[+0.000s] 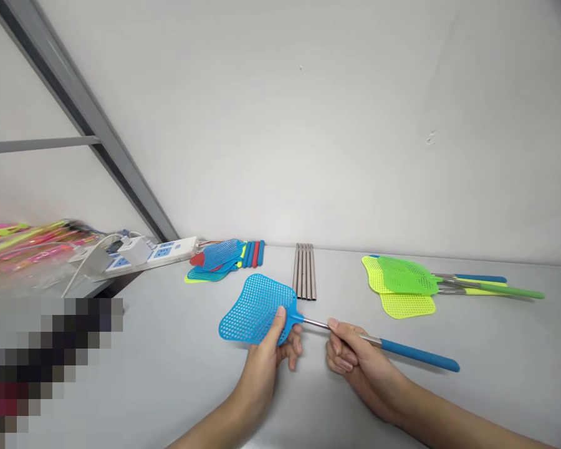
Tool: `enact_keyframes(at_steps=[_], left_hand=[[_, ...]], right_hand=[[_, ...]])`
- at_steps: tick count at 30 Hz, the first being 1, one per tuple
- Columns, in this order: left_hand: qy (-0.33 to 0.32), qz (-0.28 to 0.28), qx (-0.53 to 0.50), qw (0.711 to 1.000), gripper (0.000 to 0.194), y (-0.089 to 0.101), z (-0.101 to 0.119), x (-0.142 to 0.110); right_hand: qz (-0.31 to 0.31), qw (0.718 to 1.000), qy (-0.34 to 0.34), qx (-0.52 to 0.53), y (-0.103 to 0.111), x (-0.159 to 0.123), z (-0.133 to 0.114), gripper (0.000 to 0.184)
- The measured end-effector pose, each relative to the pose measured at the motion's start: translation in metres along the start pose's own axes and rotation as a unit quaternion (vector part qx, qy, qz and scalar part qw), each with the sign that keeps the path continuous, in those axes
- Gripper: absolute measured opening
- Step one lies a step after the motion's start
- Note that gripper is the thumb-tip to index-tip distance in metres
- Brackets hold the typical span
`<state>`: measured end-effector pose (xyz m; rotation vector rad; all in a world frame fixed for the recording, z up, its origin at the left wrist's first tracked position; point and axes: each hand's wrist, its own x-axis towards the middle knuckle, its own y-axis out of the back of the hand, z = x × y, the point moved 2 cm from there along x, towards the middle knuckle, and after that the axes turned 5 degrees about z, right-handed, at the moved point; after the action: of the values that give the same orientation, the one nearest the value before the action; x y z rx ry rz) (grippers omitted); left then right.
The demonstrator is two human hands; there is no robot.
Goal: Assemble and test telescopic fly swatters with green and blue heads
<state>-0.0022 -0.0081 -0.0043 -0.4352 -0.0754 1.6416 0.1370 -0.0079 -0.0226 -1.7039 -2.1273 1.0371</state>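
Observation:
A blue fly swatter (257, 308) with a perforated head, a thin metal rod and a blue grip is held above the table in both hands. My left hand (271, 349) pinches the head near its neck, thumb on top and fingers beneath. Around the metal shaft, my right hand (355, 358) is closed, with the blue grip sticking out to its right. Behind the swatter, several metal tubes (305, 271) lie side by side. To their left are stacked loose swatter heads (222, 254) and a row of blue and red grips (254, 254).
On the right lie several swatters with handles, a green swatter (406, 275) on top. A power strip (171, 251) with plugs and cables sits at the left, beside plastic-bagged colourful items (28, 249). A white wall (331, 125) rises behind the grey table (168, 362).

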Motion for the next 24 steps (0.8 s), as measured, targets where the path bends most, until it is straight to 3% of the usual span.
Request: enact_keyframes(at_steps=[15,24], left_hand=[[-0.050,-0.041,0.079,0.995,0.031,-0.0004,0.0012,-0.0070],[-0.032,-0.049,0.039,0.998,0.033,-0.0025,-0.0027,-0.0093]], right_hand=[[-0.011,1.000,0.025,-0.009,0.0014,-0.0050,-0.0032,0.047],[-0.014,0.999,0.032,-0.005,0.0023,-0.0033,-0.0014,0.048]])
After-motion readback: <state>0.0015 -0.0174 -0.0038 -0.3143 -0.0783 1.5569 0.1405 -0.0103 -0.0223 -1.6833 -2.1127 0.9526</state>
